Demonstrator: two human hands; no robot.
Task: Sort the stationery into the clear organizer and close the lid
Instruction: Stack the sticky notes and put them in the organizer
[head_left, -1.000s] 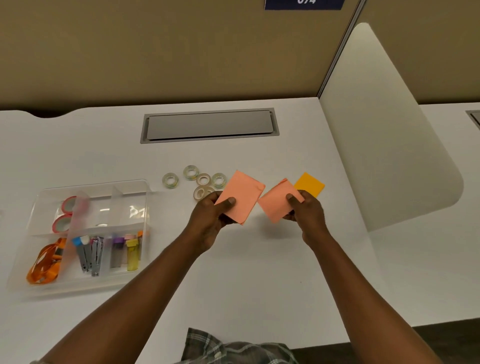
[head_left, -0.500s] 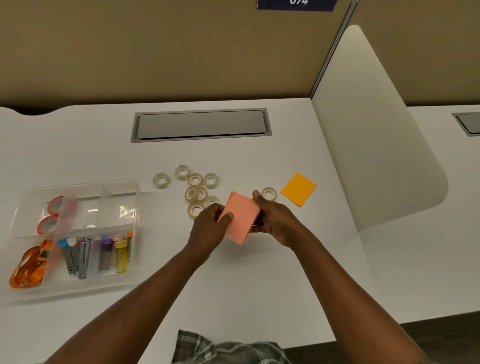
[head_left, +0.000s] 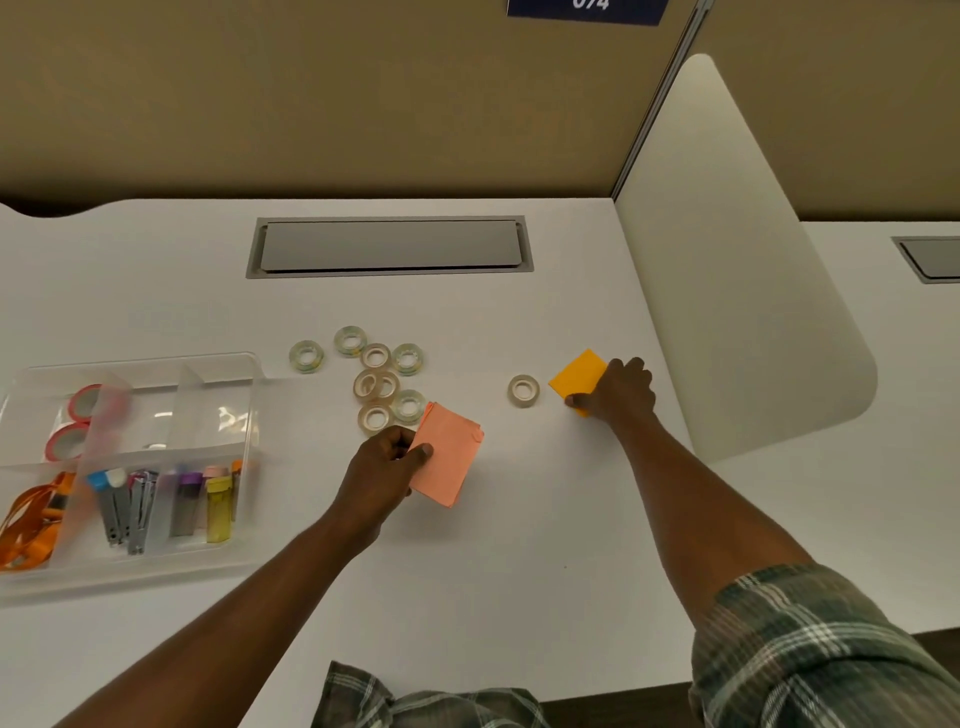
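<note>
While your left hand (head_left: 387, 465) kept hold of the salmon-pink paper note stack (head_left: 448, 453) just above the white bench (head_left: 519, 545), your right hand (head_left: 615, 391) lay on the near corner of the orange square sticky-note pad (head_left: 579, 378), which sat flat on the bench well to the right.

Handling, as a judgement: both pads looked light, thin and floppy, with loose sheets likely to fan or slide apart. Best taken across an edge, thumb on top and fingers beneath, pinching the whole thickness. The orange pad lay flush to the surface, so you probably needed to drag it or lift a corner first.

Grip, left: closed narrow on the pink stack's left edge, thumb visible on top, other fingers hidden beneath. Grip, right: fingers curled over the orange pad's corner, touching it; you had not lifted it, and whether you had truly pinched it I could not tell.

The clear plastic compartment organizer (head_left: 244, 364) stood at the far left, lid open, holding red tape rolls (head_left: 85, 402), an orange lanyard (head_left: 31, 525) and small clips and tubes. Clear tape rolls (head_left: 376, 387) were clustered loose between the organizer and your left hand; one single tape roll (head_left: 523, 389) sat just left of the orange pad.
</note>
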